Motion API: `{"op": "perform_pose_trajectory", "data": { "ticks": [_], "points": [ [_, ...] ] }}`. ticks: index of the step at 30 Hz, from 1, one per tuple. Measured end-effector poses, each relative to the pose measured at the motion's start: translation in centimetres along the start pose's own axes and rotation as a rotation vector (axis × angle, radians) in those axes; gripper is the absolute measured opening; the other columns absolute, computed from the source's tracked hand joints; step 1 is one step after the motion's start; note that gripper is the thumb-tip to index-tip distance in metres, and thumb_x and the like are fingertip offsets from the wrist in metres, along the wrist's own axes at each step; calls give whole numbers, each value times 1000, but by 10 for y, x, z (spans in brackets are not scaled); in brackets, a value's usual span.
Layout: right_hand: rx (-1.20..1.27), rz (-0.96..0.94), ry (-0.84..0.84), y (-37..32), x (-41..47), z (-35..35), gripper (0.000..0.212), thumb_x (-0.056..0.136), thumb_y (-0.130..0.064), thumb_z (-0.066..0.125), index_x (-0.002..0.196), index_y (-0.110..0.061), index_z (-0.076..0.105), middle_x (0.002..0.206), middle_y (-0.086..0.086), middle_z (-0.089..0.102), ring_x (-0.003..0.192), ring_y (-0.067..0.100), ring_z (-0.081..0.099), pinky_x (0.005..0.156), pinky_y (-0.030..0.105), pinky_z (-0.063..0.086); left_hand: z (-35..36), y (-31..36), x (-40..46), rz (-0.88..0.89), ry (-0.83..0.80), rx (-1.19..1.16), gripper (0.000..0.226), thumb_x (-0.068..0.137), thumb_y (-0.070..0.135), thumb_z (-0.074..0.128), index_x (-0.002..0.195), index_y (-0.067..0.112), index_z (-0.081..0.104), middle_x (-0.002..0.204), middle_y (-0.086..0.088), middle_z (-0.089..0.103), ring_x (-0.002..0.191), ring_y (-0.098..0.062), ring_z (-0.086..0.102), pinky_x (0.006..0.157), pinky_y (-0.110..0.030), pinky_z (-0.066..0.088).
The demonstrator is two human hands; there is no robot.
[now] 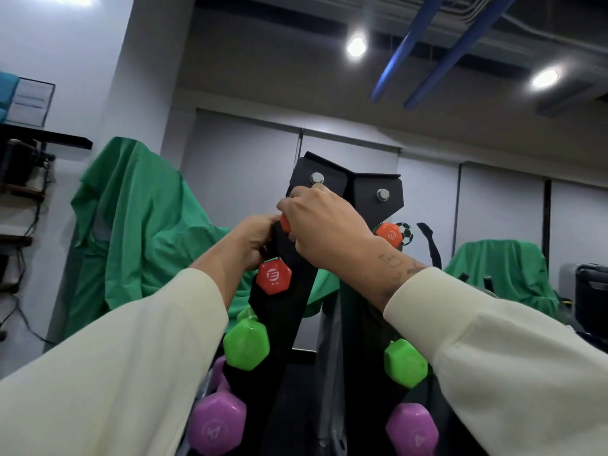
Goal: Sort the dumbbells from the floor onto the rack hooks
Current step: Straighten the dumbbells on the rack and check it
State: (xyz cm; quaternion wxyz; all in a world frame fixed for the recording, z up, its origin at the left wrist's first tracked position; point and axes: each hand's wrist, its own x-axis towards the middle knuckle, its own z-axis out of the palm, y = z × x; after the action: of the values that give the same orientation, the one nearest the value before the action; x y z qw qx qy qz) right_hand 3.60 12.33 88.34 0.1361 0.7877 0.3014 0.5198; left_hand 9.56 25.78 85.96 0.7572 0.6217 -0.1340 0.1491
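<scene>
A: We are looking at the top orange hexagonal dumbbell (285, 223); only a sliver of its near end is showing, up at the top left hooks of the black metal A-frame rack (297, 258). Our right hand (324, 229) is curling over that end, fingers wrapped round it. Its other end (388, 236) is peeking out at three o'clock from the right wrist, beside the rack's right upright.

B: And our left hand (253, 240), coming in at nine o'clock from the dumbbell?

A: It is gripping the edge of the left upright, fingers curled round the black metal, just beside the right hand. We cannot tell whether it is also touching the dumbbell.

B: At six o'clock from the hands we are seeing a second orange hexagonal dumbbell (273, 277) sitting on the next hook down, marked with a white 3.

A: Further down, a bright green hexagonal dumbbell (246, 344) is hanging on the left upright, with another green end (405, 362) on the right upright. Lowest in view, a purple hexagonal dumbbell (217, 425) is resting at the left, and another purple end (412, 429) at the right.

B: Both our arms are wearing cream long sleeves (115, 366). Behind the rack, at nine o'clock, a green cloth (138, 225) is draping over something; another green drape (500, 268) is lying at three o'clock. Two round ceiling lights (356, 46) are glowing at twelve o'clock.
</scene>
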Motion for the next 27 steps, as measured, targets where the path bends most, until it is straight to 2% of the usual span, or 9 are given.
{"op": "perform_pose_trajectory", "data": {
  "ticks": [3,7,9,13,16,19,21,24,27],
  "points": [
    [34,4,18,3,0,5,23,91,-12,71,114,-14,70,118,6,63,107,31,61,84,41,56,1,2,2,2,29,17,24,97,6,59,74,10,62,51,0,64,45,-14,62,59,-30,55],
    [53,13,55,7,0,9,22,92,-20,72,115,-19,73,111,3,62,104,28,63,76,31,45,2,1,4,8,66,-15,24,95,6,62,72,11,62,51,-1,65,47,-14,63,56,-28,55],
    [57,12,46,9,1,7,25,91,-25,75,116,-20,74,109,1,62,104,27,64,76,31,43,1,0,4,-4,62,-15,21,94,10,66,73,12,63,52,1,66,49,-14,63,58,-29,54],
    [64,9,11,10,3,0,26,92,-23,74,118,-19,75,106,0,58,103,27,64,76,31,38,-4,1,6,-4,37,7,24,95,10,66,73,13,61,50,4,65,47,-9,62,50,-24,52],
    [49,-5,10,9,2,-3,29,94,-25,72,122,-20,73,111,2,61,105,27,65,77,32,42,-3,2,6,8,38,52,24,96,9,65,73,13,62,50,4,65,42,-7,62,44,-20,50],
    [57,-2,21,8,-4,-2,40,96,-29,71,134,-22,68,122,4,63,112,29,62,90,39,53,-2,1,4,2,40,57,26,97,13,66,71,13,62,53,2,65,41,-8,62,43,-19,50],
    [76,7,28,8,-8,1,47,97,-29,71,143,-23,63,127,4,63,114,29,60,96,40,52,-2,1,1,-12,5,80,26,97,19,67,71,15,64,57,1,66,52,-13,65,52,-25,54],
    [144,35,49,10,-11,4,53,95,-27,73,146,-21,61,129,5,65,116,30,59,98,43,51,-7,5,-4,-5,-49,207,22,96,15,62,75,17,66,59,2,67,68,-18,63,67,-32,53],
    [217,70,79,12,-19,7,58,92,-23,78,147,-15,61,138,5,67,121,31,59,104,42,49,-12,2,-7,51,-61,277,17,100,28,61,100,17,73,81,1,75,82,-19,67,76,-35,55]
  ]
}}
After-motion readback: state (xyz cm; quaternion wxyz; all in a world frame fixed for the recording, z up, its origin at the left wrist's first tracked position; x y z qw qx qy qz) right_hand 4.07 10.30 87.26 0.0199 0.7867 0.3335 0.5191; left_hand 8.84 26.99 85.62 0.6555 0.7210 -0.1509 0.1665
